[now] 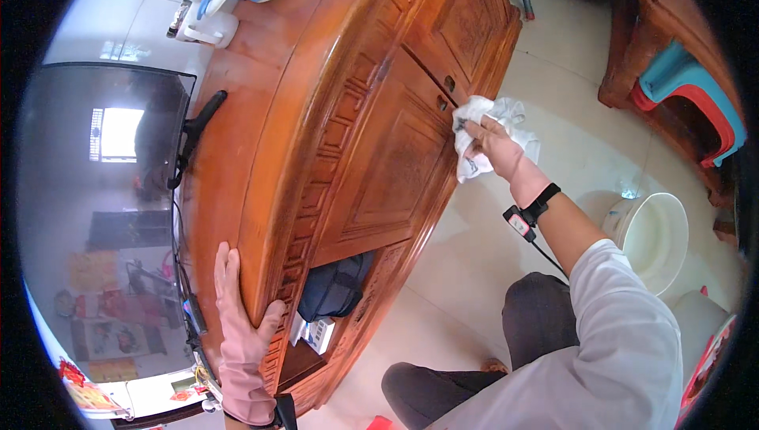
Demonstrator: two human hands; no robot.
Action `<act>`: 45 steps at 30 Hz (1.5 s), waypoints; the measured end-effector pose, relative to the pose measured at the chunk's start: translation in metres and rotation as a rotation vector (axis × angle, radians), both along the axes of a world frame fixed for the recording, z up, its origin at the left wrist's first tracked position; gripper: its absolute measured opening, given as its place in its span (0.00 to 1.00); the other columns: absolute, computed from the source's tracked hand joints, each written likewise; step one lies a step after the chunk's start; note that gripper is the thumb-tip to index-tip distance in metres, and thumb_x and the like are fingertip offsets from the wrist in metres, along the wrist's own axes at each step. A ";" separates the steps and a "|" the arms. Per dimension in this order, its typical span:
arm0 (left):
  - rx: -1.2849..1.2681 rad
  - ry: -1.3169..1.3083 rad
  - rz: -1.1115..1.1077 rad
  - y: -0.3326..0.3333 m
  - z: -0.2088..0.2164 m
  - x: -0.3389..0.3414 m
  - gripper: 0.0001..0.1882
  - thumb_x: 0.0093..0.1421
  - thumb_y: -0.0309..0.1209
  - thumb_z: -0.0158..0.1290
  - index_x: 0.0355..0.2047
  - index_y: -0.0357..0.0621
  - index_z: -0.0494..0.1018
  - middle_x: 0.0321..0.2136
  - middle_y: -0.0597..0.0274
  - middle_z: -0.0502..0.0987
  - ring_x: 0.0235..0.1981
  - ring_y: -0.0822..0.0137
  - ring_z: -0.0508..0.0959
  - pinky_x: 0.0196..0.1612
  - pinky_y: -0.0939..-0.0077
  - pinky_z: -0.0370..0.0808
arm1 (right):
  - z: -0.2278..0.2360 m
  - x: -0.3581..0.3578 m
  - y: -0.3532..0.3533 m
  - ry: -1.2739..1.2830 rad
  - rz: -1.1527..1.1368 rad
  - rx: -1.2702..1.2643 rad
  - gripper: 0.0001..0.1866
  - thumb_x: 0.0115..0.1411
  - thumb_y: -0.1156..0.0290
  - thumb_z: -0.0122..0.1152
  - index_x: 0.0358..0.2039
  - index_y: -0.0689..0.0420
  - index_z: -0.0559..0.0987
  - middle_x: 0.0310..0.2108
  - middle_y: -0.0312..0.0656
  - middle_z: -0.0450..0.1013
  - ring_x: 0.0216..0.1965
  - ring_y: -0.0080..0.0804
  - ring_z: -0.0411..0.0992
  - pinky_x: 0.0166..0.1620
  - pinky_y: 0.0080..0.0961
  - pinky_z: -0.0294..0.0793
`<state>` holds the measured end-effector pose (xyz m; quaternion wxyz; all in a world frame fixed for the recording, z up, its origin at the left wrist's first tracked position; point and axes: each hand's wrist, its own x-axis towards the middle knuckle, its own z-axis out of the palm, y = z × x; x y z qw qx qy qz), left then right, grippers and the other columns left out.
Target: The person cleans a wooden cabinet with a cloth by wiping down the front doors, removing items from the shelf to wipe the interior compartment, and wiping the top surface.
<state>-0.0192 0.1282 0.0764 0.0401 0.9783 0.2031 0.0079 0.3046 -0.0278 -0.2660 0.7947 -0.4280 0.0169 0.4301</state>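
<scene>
My right hand [500,148] grips a crumpled white cloth [473,165] with dark marks on it. The cloth is against the carved door front of a reddish-brown wooden cabinet [387,157], close to the small door pulls [446,92]. A dark strap with a small device goes round my right wrist. My left hand [243,327], which seems to wear a thin pinkish glove, lies over the cabinet's top front edge. Its fingers rest on the top and its thumb is spread over the front. It holds nothing.
A flat television [103,216] stands along the cabinet top, with a white mug [209,28] beyond it. Below my left hand, an open compartment holds a dark bag [336,286] and small boxes. A white bucket [660,240] and stacked plastic stools [696,98] stand at right.
</scene>
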 end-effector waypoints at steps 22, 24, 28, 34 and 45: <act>0.006 0.009 -0.017 0.005 -0.002 -0.002 0.46 0.48 0.32 0.60 0.66 0.40 0.50 0.66 0.42 0.50 0.67 0.46 0.53 0.68 0.57 0.48 | 0.031 0.038 0.007 -1.042 0.185 -0.618 0.13 0.60 0.72 0.49 0.45 0.53 0.77 0.36 0.48 0.77 0.35 0.45 0.77 0.39 0.34 0.75; 0.001 0.000 -0.024 0.004 -0.003 -0.001 0.46 0.48 0.31 0.59 0.66 0.40 0.50 0.66 0.42 0.50 0.67 0.46 0.52 0.68 0.58 0.48 | 0.016 0.041 0.008 -0.831 -0.043 -0.413 0.11 0.63 0.66 0.51 0.44 0.53 0.76 0.29 0.49 0.76 0.27 0.45 0.73 0.34 0.33 0.73; -0.007 -0.006 -0.030 0.002 0.000 0.001 0.47 0.47 0.28 0.59 0.67 0.39 0.50 0.67 0.42 0.49 0.67 0.47 0.52 0.68 0.58 0.48 | -0.005 0.049 0.015 -1.360 0.134 -0.875 0.11 0.60 0.67 0.53 0.43 0.53 0.77 0.31 0.49 0.77 0.35 0.50 0.76 0.40 0.39 0.75; -0.002 0.025 0.005 -0.001 -0.001 0.003 0.48 0.45 0.23 0.59 0.67 0.39 0.49 0.67 0.43 0.49 0.67 0.47 0.51 0.68 0.60 0.48 | 0.032 0.061 0.016 -1.285 -0.095 -0.459 0.09 0.59 0.68 0.56 0.38 0.55 0.79 0.35 0.51 0.76 0.42 0.47 0.75 0.46 0.35 0.73; -0.008 0.012 -0.024 0.000 -0.001 0.004 0.48 0.45 0.23 0.58 0.67 0.39 0.49 0.67 0.44 0.49 0.68 0.47 0.50 0.68 0.59 0.46 | -0.020 0.025 0.059 -0.752 -0.412 -0.280 0.11 0.61 0.71 0.57 0.43 0.59 0.77 0.37 0.47 0.76 0.40 0.39 0.75 0.46 0.30 0.72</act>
